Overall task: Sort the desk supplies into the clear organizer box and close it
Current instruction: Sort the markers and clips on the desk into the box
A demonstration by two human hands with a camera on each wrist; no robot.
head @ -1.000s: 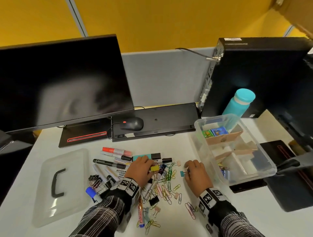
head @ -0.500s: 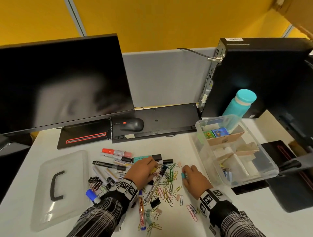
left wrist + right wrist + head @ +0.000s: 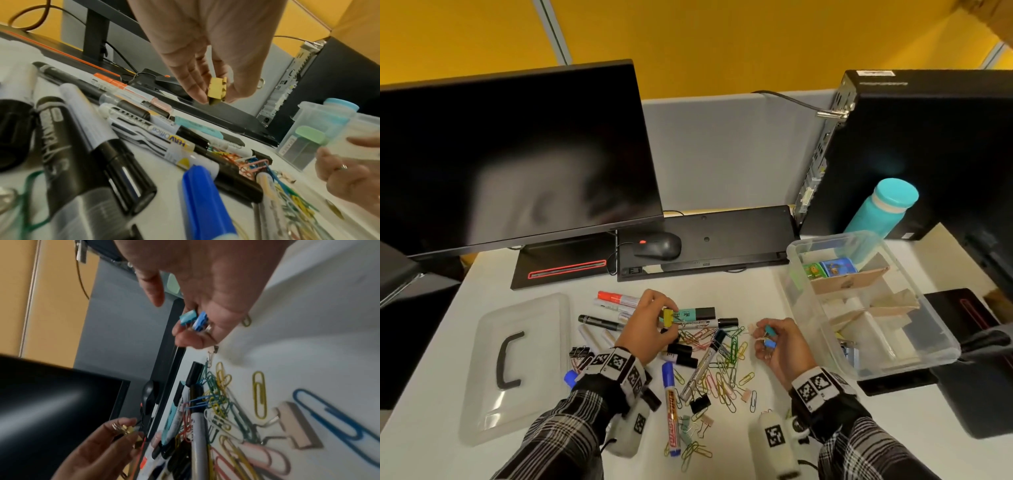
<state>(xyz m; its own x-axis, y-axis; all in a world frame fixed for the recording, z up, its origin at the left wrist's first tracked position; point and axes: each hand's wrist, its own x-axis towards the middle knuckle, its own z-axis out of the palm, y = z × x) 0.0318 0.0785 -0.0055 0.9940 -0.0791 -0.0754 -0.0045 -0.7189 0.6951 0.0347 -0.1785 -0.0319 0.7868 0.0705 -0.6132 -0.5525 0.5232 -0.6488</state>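
1. Sleeves in dark plaid enter at the lower edge of the head view, each wrist wearing a band of black-and-white square markers.
2. Paper clips (image 3: 722,377) in many colours lie scattered on the white desk (image 3: 825,438) at lower centre, beside a blue-capped marker (image 3: 671,404) with a red label too blurred to read.
3. Left hand (image 3: 645,329), centre frame, has its fingers clamped on a yellow binder clip (image 3: 668,317) held above the marker pile (image 3: 616,308); one white marker (image 3: 164,141) reads "HAV Office".
4. Right hand (image 3: 779,342), just right of centre, has fingers curled round two small blue binder clips (image 3: 769,337).
5. Clear organizer box (image 3: 914,356) stands open at the right, cardboard dividers inside; its lid (image 3: 493,404) with a black handle lies at lower left.
6. Teal bottle (image 3: 880,209) stands behind the box.
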